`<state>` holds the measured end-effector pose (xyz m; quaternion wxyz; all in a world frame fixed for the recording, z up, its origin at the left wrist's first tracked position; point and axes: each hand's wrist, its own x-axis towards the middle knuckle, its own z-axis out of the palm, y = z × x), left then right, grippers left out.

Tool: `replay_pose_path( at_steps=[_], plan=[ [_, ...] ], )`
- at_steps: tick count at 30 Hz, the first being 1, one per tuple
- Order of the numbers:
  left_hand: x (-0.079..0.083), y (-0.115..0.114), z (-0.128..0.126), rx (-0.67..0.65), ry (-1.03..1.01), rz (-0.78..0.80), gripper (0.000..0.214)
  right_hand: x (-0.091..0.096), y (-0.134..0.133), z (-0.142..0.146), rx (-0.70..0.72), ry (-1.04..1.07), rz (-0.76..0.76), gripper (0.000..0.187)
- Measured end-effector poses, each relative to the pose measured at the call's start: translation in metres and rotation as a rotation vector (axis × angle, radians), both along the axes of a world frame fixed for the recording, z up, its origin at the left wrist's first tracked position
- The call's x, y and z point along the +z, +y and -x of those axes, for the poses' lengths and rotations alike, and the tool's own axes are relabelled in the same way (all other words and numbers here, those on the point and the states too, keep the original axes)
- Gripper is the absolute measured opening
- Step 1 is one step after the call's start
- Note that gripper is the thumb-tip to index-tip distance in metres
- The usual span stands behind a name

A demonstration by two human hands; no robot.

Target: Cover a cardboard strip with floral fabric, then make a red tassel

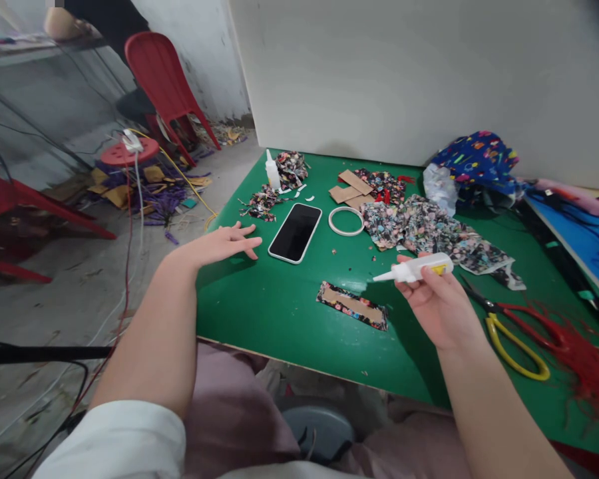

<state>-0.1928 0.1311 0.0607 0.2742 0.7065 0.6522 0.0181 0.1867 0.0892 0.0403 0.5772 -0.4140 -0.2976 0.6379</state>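
Observation:
My right hand [432,293] grips a white glue bottle [416,269] lying nearly level, its thin nozzle pointing left. Below and left of that nozzle, a cardboard strip [353,305] edged with dark floral fabric rests on the green table [264,306]. My left hand [227,243] is held over the table's left side with its fingers spread and nothing in it. Just right of those fingers lies a phone [296,233] with a dark screen. A pale ring [346,221] sits between the phone and a heap of floral fabric [424,229].
Scissors [509,326] with red and yellow handles lie at the right beside red threads [586,366]. A second bottle [272,171] stands at the back left near fabric scraps [262,203]. Cardboard pieces [352,191] lie behind the ring. Another person sits on a red chair [162,76].

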Motion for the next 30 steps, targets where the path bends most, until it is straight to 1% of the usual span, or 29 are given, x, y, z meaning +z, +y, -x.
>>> replay_pose_path(
  at_steps=[2, 3, 6, 8, 9, 12, 15, 18, 19, 20, 21, 22, 23, 24, 26, 27, 30],
  plan=[
    [0.002, -0.003, 0.000, 0.002, -0.028, -0.054, 0.054, 0.000, 0.000, 0.000, 0.000, 0.007, 0.000, 0.021],
    [0.004, -0.004, -0.001, 0.025, -0.061, -0.121, 0.055, 0.000, 0.000, 0.000, 0.000, 0.008, 0.001, 0.021],
    [0.008, -0.006, -0.003, 0.147, -0.201, -0.411, 0.059, 0.001, 0.000, -0.001, 0.000, 0.003, 0.000, 0.021],
    [0.009, -0.005, -0.003, 0.219, -0.271, -0.557, 0.064, 0.001, 0.000, -0.001, 0.003, 0.005, -0.003, 0.022],
    [0.009, -0.005, -0.003, 0.240, -0.288, -0.589, 0.067, 0.001, 0.000, -0.001, 0.004, 0.008, -0.004, 0.022],
    [0.007, -0.004, -0.004, 0.257, -0.261, -0.599, 0.071, 0.001, 0.000, -0.001, 0.002, 0.016, -0.005, 0.022],
    [0.009, -0.007, -0.016, 0.254, -0.161, -0.677, 0.057, 0.002, 0.001, -0.001, -0.009, 0.003, -0.008, 0.022],
    [0.013, -0.015, -0.045, 0.252, -0.109, -0.808, 0.041, 0.004, 0.001, -0.004, -0.039, -0.052, -0.023, 0.021],
    [0.012, -0.018, -0.057, 0.214, -0.098, -0.846, 0.039, 0.006, 0.002, -0.005, -0.053, -0.080, -0.039, 0.021],
    [0.011, -0.022, -0.071, 0.142, -0.081, -0.891, 0.037, 0.007, 0.002, -0.006, -0.066, -0.106, -0.063, 0.021],
    [0.007, -0.026, -0.084, 0.002, -0.074, -0.893, 0.034, 0.009, 0.001, -0.008, -0.070, -0.129, -0.094, 0.020],
    [0.003, -0.029, -0.097, -0.179, -0.074, -0.841, 0.033, 0.011, 0.001, -0.009, -0.062, -0.148, -0.126, 0.019],
    [-0.003, -0.033, -0.110, -0.394, -0.085, -0.765, 0.035, 0.012, 0.001, -0.009, -0.047, -0.169, -0.155, 0.018],
    [-0.010, -0.036, -0.122, -0.553, -0.087, -0.697, 0.036, 0.013, 0.000, -0.009, -0.035, -0.197, -0.180, 0.018],
    [-0.023, -0.042, -0.140, -0.666, -0.077, -0.657, 0.040, 0.013, -0.002, -0.009, -0.042, -0.282, -0.213, 0.017],
    [-0.029, -0.044, -0.147, -0.688, -0.054, -0.634, 0.044, 0.013, -0.002, -0.008, -0.065, -0.336, -0.224, 0.017],
    [-0.038, -0.050, -0.160, -0.665, 0.014, -0.592, 0.047, 0.009, -0.004, -0.007, -0.156, -0.496, -0.265, 0.018]
  ],
)
